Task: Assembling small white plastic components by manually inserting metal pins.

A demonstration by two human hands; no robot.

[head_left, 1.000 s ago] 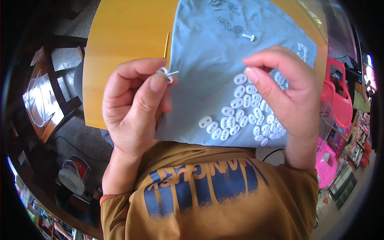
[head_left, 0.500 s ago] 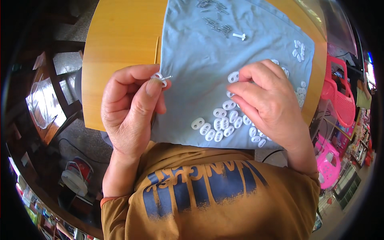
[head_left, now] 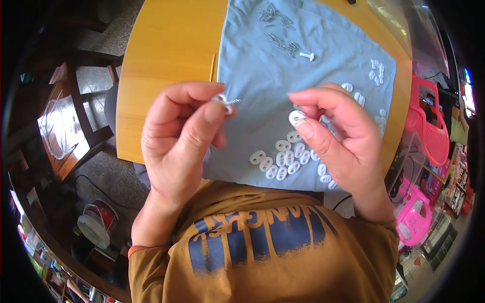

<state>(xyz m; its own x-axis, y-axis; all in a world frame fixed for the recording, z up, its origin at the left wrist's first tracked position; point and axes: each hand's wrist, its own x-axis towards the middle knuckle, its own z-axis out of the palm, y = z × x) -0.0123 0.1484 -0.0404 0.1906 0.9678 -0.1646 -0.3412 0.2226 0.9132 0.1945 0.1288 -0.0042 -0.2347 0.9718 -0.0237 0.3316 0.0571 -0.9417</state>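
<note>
My left hand [head_left: 179,139] pinches a white oval plastic piece with two holes [head_left: 221,96] between thumb and fingers. A small metal coil spring [head_left: 234,101] sticks out from that piece to the right. Farther right, my right hand [head_left: 346,144] holds another white two-hole oval piece [head_left: 297,117], tilted above the cloth. Its thumb lies against the piece, and the fingertips behind are partly hidden. Below and around the right hand, several more oval pieces [head_left: 257,157] lie loose on the blue-grey cloth [head_left: 247,111].
Small metal springs [head_left: 290,49] lie scattered at the cloth's far side, beside a white T-shaped plastic part [head_left: 306,56]. Smaller white parts [head_left: 376,71] sit at the far right. A thin wooden stick [head_left: 212,66] rests on the yellow table [head_left: 166,45]. Pink plastic chairs [head_left: 429,116] stand right.
My right hand has picked up an oval piece from the cloth and turned it up between its fingers. My left hand still holds its piece and spring, slightly farther right in view.
</note>
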